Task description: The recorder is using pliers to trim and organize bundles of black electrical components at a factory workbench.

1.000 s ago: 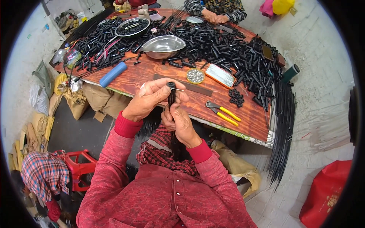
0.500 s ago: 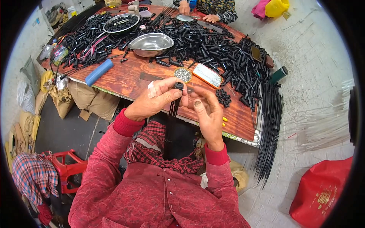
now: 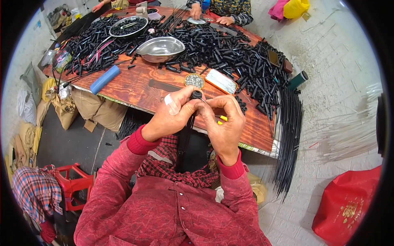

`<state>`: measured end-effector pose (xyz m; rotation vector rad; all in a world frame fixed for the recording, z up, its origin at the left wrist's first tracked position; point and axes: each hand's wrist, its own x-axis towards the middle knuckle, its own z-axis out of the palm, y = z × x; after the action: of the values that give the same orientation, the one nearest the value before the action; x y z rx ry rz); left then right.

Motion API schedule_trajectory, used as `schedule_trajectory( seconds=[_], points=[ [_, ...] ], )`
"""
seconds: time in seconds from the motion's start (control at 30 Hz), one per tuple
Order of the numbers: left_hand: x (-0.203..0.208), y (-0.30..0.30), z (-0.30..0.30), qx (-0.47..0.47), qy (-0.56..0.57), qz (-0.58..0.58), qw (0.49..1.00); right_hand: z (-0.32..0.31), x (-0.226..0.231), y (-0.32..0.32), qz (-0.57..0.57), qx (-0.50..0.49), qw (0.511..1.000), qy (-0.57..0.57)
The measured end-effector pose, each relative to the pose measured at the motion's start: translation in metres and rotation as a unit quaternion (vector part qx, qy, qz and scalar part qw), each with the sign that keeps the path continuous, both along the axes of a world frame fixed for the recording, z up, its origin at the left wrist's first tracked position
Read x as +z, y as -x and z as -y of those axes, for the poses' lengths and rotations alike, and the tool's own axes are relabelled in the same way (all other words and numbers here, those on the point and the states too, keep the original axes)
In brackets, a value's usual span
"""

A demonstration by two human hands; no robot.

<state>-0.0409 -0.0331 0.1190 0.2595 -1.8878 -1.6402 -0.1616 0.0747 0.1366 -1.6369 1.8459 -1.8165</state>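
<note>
My left hand (image 3: 170, 112), with white tape on it near the thumb, grips a small black round hub (image 3: 196, 94) between thumb and fingers. Thin black rods (image 3: 187, 133) hang below the hub toward my lap. My right hand (image 3: 225, 125) is closed in a pinch against the hub's right side. Whatever its fingertips hold is mostly hidden; only a thin sliver shows by the hub. Yellow tool handles (image 3: 223, 118) show beside my right hand, over the table's front part.
The red-brown table (image 3: 135, 88) carries heaps of black tubes (image 3: 221, 45), a steel bowl (image 3: 161, 48), a dish of small metal pieces (image 3: 194, 80), a white-filled tray (image 3: 221, 81) and a blue roll (image 3: 105, 79). Black rods (image 3: 289, 139) hang over the right edge. A co-worker's hands (image 3: 225, 20) are opposite.
My right hand has come left and closed in against the hub; before, its fingers were apart with a thin wire near them. Another person's hand has appeared at the far left.
</note>
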Motion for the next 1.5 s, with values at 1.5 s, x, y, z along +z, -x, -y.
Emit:
schedule_trajectory(
  seconds=[1.5],
  points=[
    [-0.023,0.019,0.004,-0.115,-0.253,-0.112,0.954,-0.046,-0.075,0.081,-0.013,-0.045,0.982,-0.181]
  ],
)
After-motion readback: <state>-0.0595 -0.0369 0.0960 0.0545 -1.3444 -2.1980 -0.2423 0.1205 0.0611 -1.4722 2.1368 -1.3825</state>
